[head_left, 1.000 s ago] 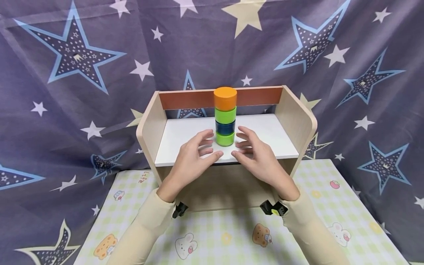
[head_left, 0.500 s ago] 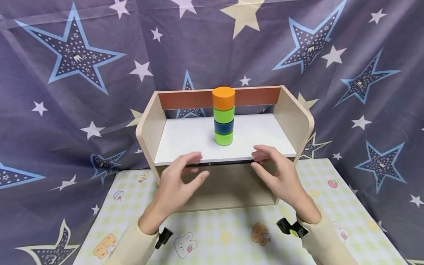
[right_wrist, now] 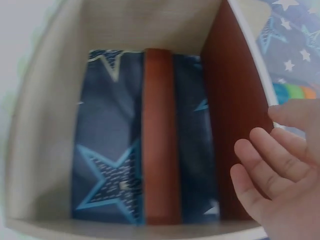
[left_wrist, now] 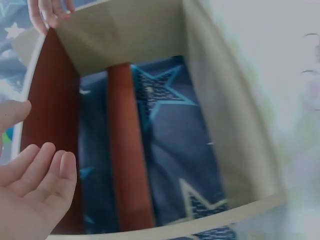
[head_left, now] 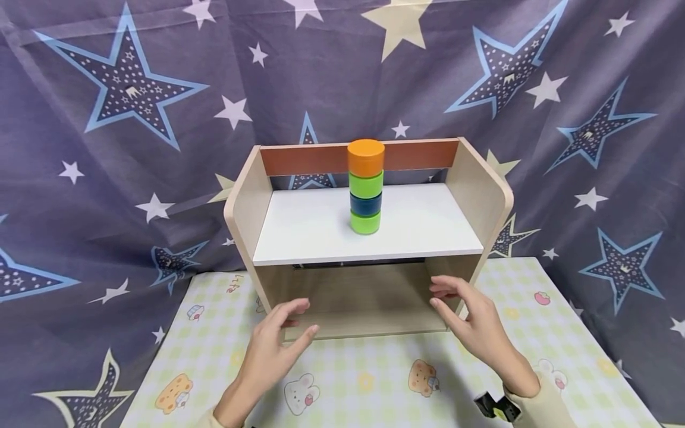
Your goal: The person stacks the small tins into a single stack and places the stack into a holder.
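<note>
On the white upper board of a small shelf (head_left: 299, 238) stands an upright stack (head_left: 366, 185) of round containers: orange on top, then green, dark blue and green. My left hand (head_left: 270, 345) hovers in front of the shelf's lower left, fingers loosely bent and holding nothing. Opposite it, my right hand (head_left: 476, 324) hangs near the lower right side, also with nothing in it. Both hands are apart from the stack. In the right wrist view part of the stack (right_wrist: 295, 91) shows past the board's edge, beside my right hand (right_wrist: 285, 175).
The shelf's lower compartment (head_left: 364, 297) faces me, with a reddish-brown bar (right_wrist: 161, 135) across its back. A checked tablecloth (head_left: 369, 410) covers the table. Behind hangs a purple star-patterned curtain (head_left: 332, 71).
Both hands have drawn away from beside the stack, moving down towards me and apart from each other. The stack stays standing on the board.
</note>
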Demonstrator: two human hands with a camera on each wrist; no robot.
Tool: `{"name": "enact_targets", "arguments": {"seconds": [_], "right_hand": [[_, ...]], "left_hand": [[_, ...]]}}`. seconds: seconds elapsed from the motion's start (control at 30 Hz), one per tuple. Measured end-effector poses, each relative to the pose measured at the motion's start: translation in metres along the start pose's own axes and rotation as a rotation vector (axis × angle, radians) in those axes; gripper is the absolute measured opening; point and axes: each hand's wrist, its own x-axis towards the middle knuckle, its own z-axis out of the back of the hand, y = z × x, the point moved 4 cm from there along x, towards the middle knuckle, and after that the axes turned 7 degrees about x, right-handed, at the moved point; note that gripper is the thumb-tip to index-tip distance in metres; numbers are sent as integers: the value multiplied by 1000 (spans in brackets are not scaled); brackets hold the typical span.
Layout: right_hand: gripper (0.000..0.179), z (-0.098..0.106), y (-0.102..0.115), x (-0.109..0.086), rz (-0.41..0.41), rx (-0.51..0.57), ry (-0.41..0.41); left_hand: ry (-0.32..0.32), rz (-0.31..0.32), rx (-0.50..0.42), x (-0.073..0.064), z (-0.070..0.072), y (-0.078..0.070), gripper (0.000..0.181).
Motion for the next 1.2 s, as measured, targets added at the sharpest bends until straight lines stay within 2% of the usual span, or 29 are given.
{"name": "enact_targets", "arguments": {"seconds": [0.17, 0.33, 0.43, 0.6, 0.73, 0.87, 1.1, 1.2], "right_hand": [[45, -1, -12, -21, -28, 6, -11], [44, -4, -24, -38, -53, 9, -25], [44, -8, -34, -49, -80, 3, -24], [41, -16, -48, -67, -147, -13, 11], [39, -18, -55, -78, -168, -83, 39], [39, -16, -59, -87, -143, -187, 66], [44, -15, -62, -98, -6, -330, 76], [47, -15, -63, -102, 20, -375, 78]], "left_hand": [[32, 70, -5, -21, -9, 15, 46], [-6, 113, -3, -35, -15, 28, 44], [-20, 131, 4, -44, -21, 37, 43], [-16, 125, 50, -58, -31, 49, 42], [-1, 98, 164, -64, -33, 53, 45], [13, 44, 293, -69, -33, 55, 49], [21, -55, 452, -75, -34, 59, 59], [18, -105, 487, -77, -35, 60, 62]]}}
